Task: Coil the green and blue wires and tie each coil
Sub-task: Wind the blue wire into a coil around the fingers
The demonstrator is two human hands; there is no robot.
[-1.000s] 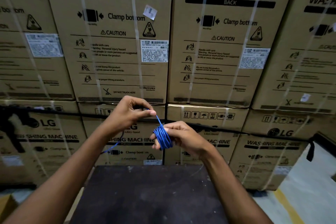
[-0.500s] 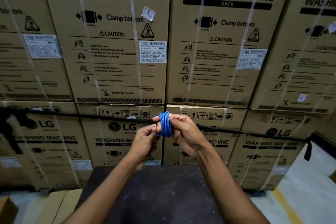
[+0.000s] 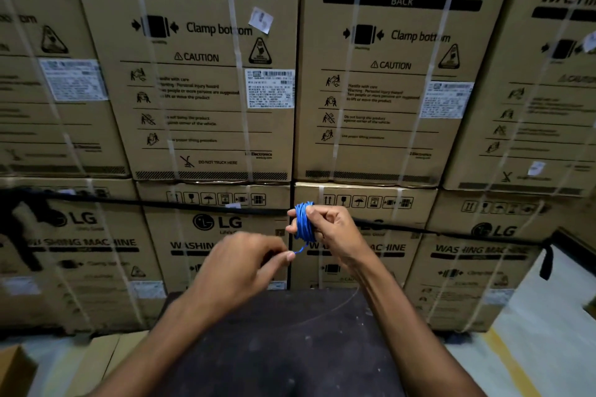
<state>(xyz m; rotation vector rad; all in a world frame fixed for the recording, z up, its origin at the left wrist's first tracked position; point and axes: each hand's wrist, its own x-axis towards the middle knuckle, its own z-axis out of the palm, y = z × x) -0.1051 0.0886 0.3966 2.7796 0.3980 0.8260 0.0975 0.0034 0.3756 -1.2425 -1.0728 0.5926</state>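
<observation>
Blue wire (image 3: 303, 222) coil upright (tail pointing down-left)

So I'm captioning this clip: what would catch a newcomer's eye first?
The bright blue wire coil at centre, wound around the right hand's fingers, while the left hand pinches its loose end just below. Behind them rises a wall of strapped washing machine boxes.

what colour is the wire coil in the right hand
Blue; the wire coil shows clearly in the head view.
</observation>
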